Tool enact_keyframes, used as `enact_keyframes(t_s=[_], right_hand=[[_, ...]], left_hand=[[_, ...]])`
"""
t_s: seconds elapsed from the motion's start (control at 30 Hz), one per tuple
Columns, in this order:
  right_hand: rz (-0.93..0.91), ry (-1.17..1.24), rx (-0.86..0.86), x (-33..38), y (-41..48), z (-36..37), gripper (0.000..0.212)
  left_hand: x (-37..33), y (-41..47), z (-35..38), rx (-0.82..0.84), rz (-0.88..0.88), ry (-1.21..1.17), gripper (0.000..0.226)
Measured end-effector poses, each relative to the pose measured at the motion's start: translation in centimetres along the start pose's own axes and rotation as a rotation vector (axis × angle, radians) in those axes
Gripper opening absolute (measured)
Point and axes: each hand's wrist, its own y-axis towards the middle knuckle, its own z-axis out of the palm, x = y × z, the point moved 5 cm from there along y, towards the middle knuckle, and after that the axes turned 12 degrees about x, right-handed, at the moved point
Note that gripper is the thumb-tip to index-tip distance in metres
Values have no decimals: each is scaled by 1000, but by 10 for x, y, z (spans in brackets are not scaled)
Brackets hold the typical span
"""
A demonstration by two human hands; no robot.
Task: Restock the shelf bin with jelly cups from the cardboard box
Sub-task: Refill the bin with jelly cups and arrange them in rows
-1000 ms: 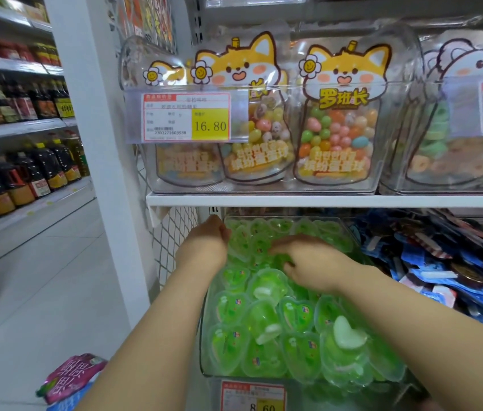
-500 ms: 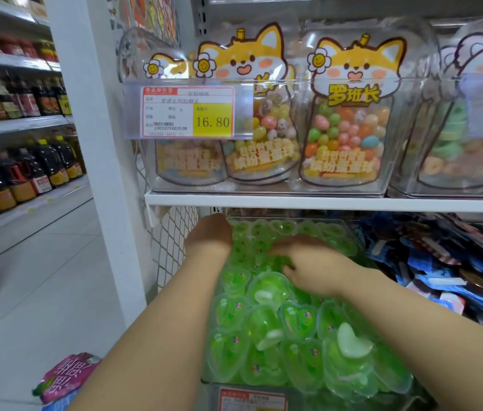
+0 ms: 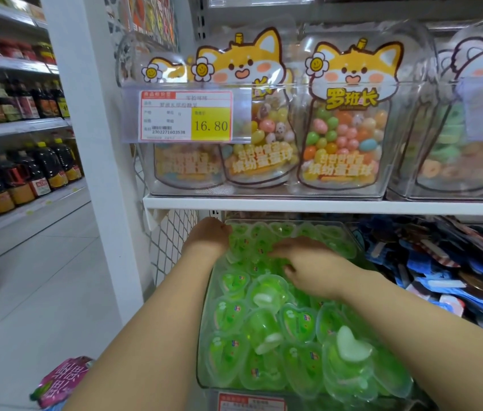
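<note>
A clear shelf bin [image 3: 204, 336] on the lower shelf is piled with several green heart-shaped jelly cups [image 3: 264, 327]. My left hand [image 3: 209, 237] sits at the bin's back left corner, its back towards me and its fingers hidden behind it. My right hand [image 3: 308, 262] lies palm down on the cups in the back half of the bin, with the fingers spread to the left and touching the cups. The cardboard box is out of view.
The white shelf board [image 3: 323, 204] hangs close above the bin and carries clear candy tubs [image 3: 338, 137]. Blue snack packets [image 3: 441, 271] fill the bin to the right. A white post [image 3: 92, 173] stands left, with a pink packet [image 3: 62, 381] below.
Both hands stay in nearly the same spots on the cups. Only the fingers of my right hand shift a little.
</note>
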Motion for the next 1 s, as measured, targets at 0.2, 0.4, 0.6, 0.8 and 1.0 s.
enact_keyframes(t_s=[0.2,0.4,0.6,0.8,1.0], right_hand=[[-10,-4,-13,1,-1,-2,49],[-11,-10,-14,3,3,-1,50],[-28,-28,-35,4,2,-1,51],[-44,-38,-64,4,2,-1,52],[-41,-54,-72,4,4,-1,53]], left_hand=[[2,-7,-3,10,8,-24,42],[2,-1,2,-18,-22,108,36],[-5,-11,4,-143,-38,255,24],[-11,-28,5,-100,103,257,22],[-3,-41,14,-6,206,418,31]])
